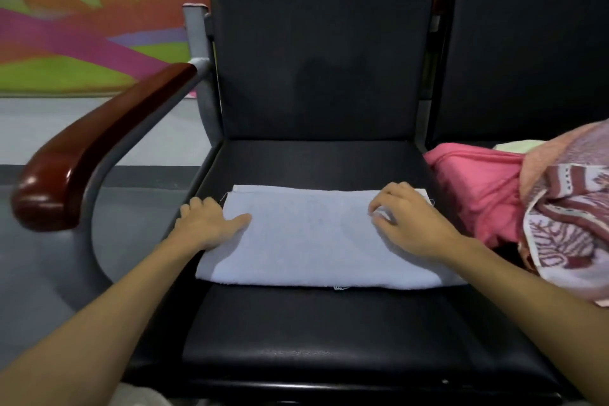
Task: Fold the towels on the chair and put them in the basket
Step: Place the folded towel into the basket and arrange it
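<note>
A black padded chair seat (313,339) carries a pale folded towel (313,241) lying flat across its middle. On the neighbouring chair (527,59) to the right lie a pink towel (478,188) and a patterned towel (566,208), heaped together.

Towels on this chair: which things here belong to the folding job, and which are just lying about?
Job: white towel, held by left hand and right hand; pink cloth; patterned cloth; chair seat.
Just there: wooden armrest; painted wall. No basket in view.
</note>
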A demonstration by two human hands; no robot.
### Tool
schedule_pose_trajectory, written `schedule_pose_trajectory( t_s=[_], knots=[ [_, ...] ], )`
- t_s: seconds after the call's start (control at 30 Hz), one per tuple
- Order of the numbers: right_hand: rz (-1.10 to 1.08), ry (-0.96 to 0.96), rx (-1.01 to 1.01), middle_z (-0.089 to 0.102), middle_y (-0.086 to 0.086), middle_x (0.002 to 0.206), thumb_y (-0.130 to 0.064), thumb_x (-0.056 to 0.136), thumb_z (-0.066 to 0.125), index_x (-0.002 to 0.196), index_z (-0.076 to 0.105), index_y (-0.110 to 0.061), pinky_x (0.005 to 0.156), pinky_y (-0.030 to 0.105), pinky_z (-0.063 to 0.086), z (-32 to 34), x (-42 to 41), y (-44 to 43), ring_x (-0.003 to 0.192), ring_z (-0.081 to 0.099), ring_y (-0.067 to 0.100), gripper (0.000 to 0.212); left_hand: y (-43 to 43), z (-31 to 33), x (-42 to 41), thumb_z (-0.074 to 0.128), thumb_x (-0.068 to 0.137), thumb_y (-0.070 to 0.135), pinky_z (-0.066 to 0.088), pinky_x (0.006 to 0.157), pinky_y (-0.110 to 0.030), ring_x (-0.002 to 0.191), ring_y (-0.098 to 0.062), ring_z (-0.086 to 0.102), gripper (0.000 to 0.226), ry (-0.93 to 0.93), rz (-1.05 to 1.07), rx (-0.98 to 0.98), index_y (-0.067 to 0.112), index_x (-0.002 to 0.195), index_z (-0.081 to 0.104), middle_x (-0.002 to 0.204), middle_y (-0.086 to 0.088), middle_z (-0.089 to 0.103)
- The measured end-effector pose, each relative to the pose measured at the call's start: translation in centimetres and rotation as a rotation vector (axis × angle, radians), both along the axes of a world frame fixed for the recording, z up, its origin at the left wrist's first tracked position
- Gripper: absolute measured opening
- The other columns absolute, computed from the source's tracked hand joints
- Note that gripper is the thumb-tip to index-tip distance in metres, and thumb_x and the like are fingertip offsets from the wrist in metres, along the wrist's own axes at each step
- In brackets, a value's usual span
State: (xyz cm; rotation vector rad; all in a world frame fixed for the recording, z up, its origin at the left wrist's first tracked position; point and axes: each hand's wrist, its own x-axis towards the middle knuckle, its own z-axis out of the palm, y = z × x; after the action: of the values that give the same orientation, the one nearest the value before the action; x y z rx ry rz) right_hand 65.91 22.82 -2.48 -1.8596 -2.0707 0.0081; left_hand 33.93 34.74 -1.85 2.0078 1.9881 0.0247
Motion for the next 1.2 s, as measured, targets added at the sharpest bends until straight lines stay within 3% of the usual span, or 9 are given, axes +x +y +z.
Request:
schedule_pose_trajectory(
  t_s=[0.13,0.27,0.4,0.5,0.63,0.77,0.97,1.1,1.2],
  knots=[
    [0.027,0.058,-0.175,0.053,-0.004,0.114,-0.029,0.092,0.059,0.115,0.062,-0.021,0.103,0.031,0.036,-0.3,-1.4,-0.8,0.113,0.044,0.014,0.024,-2.1,1.2,0.4,0.053,0.093,0.047,0.042,0.086,-0.033,0.109,-0.027,0.052,0.053,-0.004,-0.094,-0.066,0.005,0.125,0.051,0.127,-0.011,0.055],
    [0.048,0.222,-0.216,0.052,-0.01,0.098,-0.022,0.086,0.068,0.102,0.066,-0.028,0.08,0.01,0.036,0.4,-2.4,-2.3,0.092,0.048,0.004,0.017,-4.0,2.7,-0.4,0.058,0.091,0.025,0.045,0.069,-0.03,0.083,-0.023,0.059,0.03,-0.362,0.027,-0.161,-0.001,0.105,0.061,0.106,-0.012,0.064],
    [0.039,0.356,-0.226,0.063,-0.011,0.094,-0.015,0.082,0.073,0.098,0.072,-0.02,0.076,0.011,0.044,1.1,-3.0,-3.8,0.089,0.058,0.007,0.017,-6.1,5.0,-0.5,0.07,0.086,0.019,0.055,0.07,-0.034,0.085,-0.026,0.069,0.024,-0.906,0.199,-0.385,0.001,0.101,0.065,0.096,-0.013,0.072],
    [0.02,0.415,-0.185,0.067,-0.011,0.098,-0.015,0.082,0.074,0.093,0.071,-0.024,0.074,0.01,0.046,1.6,-2.3,-4.5,0.087,0.062,0.002,0.014,-7.7,6.3,0.9,0.067,0.088,0.019,0.055,0.057,-0.027,0.076,-0.018,0.072,0.021,-1.135,0.188,-0.435,0.007,0.105,0.064,0.087,-0.007,0.075],
    [-0.099,0.407,-0.077,0.07,-0.011,0.091,-0.015,0.084,0.071,0.086,0.07,-0.027,0.071,0.012,0.045,2.2,0.4,-5.4,0.081,0.064,0.005,0.012,-8.9,7.1,4.5,0.066,0.09,0.021,0.052,0.07,-0.031,0.099,-0.02,0.067,0.023,-1.371,0.209,-0.426,0.012,0.111,0.064,0.112,-0.009,0.068],
    [-0.275,0.466,0.032,0.071,-0.007,0.086,-0.006,0.086,0.064,0.088,0.07,-0.023,0.079,0.023,0.048,2.3,4.0,-6.8,0.083,0.066,0.011,0.018,-10.5,8.4,9.7,0.064,0.09,0.015,0.051,0.063,-0.027,0.076,-0.016,0.064,0.008,-1.289,0.151,-0.263,0.007,0.089,0.064,0.088,-0.006,0.064],
    [-0.355,0.393,0.038,0.07,-0.006,0.091,-0.008,0.088,0.062,0.095,0.074,-0.018,0.075,0.012,0.037,1.9,6.9,-8.4,0.085,0.062,0.007,0.018,-13.0,7.3,17.3,0.059,0.086,0.008,0.047,0.065,-0.026,0.07,-0.017,0.059,0.008,-1.024,-0.113,-0.133,0.016,0.085,0.06,0.075,-0.003,0.059],
    [-0.313,0.343,0.0,0.071,-0.006,0.093,-0.009,0.088,0.061,0.096,0.074,-0.019,0.076,0.012,0.038,1.4,7.4,-9.1,0.083,0.06,0.005,0.019,-15.1,5.0,20.7,0.052,0.09,0.005,0.04,0.046,-0.015,0.055,-0.01,0.053,0.011,-0.891,-0.254,-0.248,0.013,0.094,0.057,0.068,-0.001,0.054],
    [-0.27,0.302,-0.009,0.072,-0.006,0.095,-0.009,0.087,0.061,0.097,0.074,-0.019,0.073,0.007,0.035,1.5,7.4,-9.6,0.081,0.059,0.003,0.019,-16.1,3.4,22.0,0.052,0.094,0.011,0.048,0.047,-0.021,0.052,-0.015,0.056,0.022,-0.744,-0.347,-0.376,0.007,0.116,0.047,0.074,-0.007,0.054]
  ],
)
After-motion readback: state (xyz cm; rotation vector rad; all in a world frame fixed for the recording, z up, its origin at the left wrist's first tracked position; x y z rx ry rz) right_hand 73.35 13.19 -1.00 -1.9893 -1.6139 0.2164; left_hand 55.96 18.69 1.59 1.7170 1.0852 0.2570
